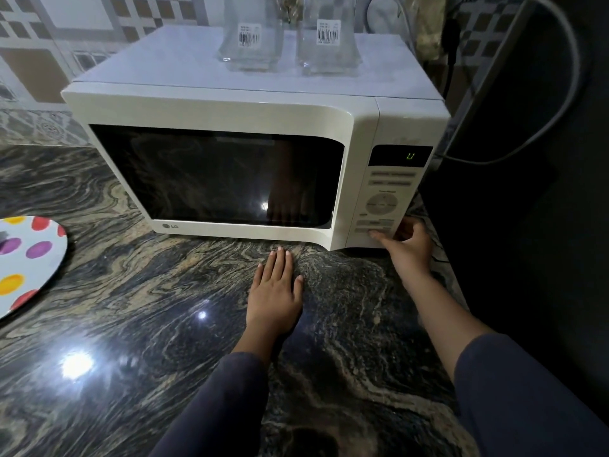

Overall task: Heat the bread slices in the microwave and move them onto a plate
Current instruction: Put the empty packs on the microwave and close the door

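Right hand (407, 245) up at the white LG microwave oven (250, 153), thumb pressed on the bottom row of buttons of the control panel (384, 206), fingers curled round the lower right corner of the casing, gripping nothing loose. Left hand (275, 290) lies flat on the dark swirled granite countertop (148, 324), fingers spread and straight, empty, just in front of the microwave's base at about 6 o'clock from the door. Door shut, its dark glass window (214, 176) mirroring a hand and a spot of light; whether bread slices sit inside, I can't tell through that glass. "LG" reads at the door's lower left. At 3 o'clock from the window the display (400, 156) glows with one green character, something like a "0" or "U". Button lettering too blurred to read. On the microwave's roof, at 12 o'clock, two clear glass containers (252, 37) stand side by side, each with a white barcode sticker. Way out at 9 o'clock, a white round plate with red, purple and yellow dots (26, 258) rests on the counter, well apart from both hands. A grey cable (560, 94) loops at 2 o'clock.
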`<move>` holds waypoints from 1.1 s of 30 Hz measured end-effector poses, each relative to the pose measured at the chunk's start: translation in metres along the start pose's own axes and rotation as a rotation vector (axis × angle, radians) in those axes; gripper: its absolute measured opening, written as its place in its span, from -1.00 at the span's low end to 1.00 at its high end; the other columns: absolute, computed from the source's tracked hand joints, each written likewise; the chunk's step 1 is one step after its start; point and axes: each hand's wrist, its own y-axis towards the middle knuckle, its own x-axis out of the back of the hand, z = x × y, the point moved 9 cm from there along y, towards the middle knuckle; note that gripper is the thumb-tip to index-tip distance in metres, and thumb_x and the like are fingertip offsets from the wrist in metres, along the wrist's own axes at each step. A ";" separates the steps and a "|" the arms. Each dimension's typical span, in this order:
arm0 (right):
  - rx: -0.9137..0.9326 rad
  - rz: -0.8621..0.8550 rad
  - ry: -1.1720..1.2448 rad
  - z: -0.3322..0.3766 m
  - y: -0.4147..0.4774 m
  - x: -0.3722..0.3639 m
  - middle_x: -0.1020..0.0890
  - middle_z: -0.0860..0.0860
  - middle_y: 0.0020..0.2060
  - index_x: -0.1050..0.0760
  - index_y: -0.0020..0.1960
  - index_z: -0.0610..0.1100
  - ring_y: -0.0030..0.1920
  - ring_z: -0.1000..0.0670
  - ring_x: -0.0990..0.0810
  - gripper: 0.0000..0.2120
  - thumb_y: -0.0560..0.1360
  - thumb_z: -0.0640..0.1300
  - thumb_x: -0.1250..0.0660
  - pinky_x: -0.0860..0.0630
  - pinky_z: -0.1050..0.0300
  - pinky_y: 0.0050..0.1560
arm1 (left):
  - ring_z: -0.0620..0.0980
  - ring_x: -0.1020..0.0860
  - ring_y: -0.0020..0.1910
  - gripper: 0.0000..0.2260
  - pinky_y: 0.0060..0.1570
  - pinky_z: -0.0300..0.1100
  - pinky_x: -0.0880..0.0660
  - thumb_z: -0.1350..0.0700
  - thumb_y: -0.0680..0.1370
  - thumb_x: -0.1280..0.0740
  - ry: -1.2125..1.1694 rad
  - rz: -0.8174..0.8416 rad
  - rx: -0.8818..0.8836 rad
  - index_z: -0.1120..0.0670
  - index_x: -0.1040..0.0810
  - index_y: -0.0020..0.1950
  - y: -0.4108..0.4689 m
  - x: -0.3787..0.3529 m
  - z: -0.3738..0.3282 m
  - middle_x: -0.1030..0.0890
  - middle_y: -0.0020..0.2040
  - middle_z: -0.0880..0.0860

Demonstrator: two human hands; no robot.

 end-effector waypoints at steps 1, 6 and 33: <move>-0.006 0.001 0.018 0.000 0.000 0.000 -0.55 -0.05 0.01 -0.40 0.20 -0.26 -0.01 0.06 -0.52 -0.47 0.30 -0.29 -0.53 -0.42 0.28 -0.08 | -0.07 0.19 0.53 -0.49 0.48 -0.12 0.25 -0.07 0.63 0.10 0.001 0.000 -0.002 0.07 0.11 0.54 0.000 0.000 0.000 0.11 0.56 0.02; 0.036 -0.025 -0.016 0.012 -0.008 -0.001 -0.59 -0.14 0.08 -0.43 0.17 -0.25 0.06 -0.06 -0.57 -0.53 0.33 -0.27 -0.51 -0.45 0.15 -0.04 | -0.08 0.17 0.53 -0.42 0.49 -0.12 0.24 -0.13 0.56 0.19 -0.008 0.000 0.000 0.07 0.09 0.54 0.001 0.001 0.000 0.09 0.56 0.02; 0.711 -0.067 -0.242 0.213 -0.023 0.031 -0.55 -0.14 0.18 -0.55 0.19 -0.25 0.27 -0.12 -0.43 -0.60 0.36 -0.28 -0.45 -0.16 0.34 0.23 | 0.00 -0.49 -0.08 -0.85 -0.07 -0.03 -0.50 0.05 0.60 -0.18 -0.851 -0.417 -0.024 0.10 -0.46 -0.04 0.047 0.137 -0.095 -0.51 -0.03 0.10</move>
